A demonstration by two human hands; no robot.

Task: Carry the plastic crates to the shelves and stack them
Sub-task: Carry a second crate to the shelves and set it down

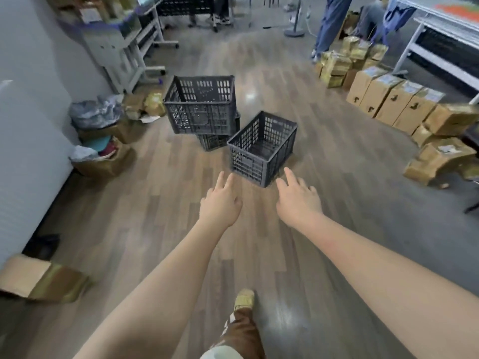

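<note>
Landmark: near crate (261, 149), dark grey slatted plastic, standing upright on the wood floor (145, 229) with one corner turned toward the wearer.

Progress: early, by the look of it. No crate is in hand and none is seen set on a shelf. Three crates remain on the floor. Carrying and stacking are all still to do, as far as this view shows.

Hands: left hand (220, 203) and right hand (298, 200) both reach out just short of the near crate, one to each side of its nearest corner, not touching it. The fingers of both are spread loosely and hold nothing.

Containers:
- Near crate: open top, appears empty; its slatted bottom shows through.
- Stacked crate (201, 104), behind and to the left of the near crate: sits askew on top of a lower crate (213, 141), of which only a part shows. The upper one appears empty; the lower one's contents are hidden.
- Cardboard boxes (394, 99), in a row well to the right of the near crate: closed, contents not visible.
- Open boxes of rubbish (103, 154), well to the left of the near crate, against the wall: crumpled plastic and paper inside.

Shelving: white metal shelves (440, 40) stand far to the right behind the near crate.
</note>
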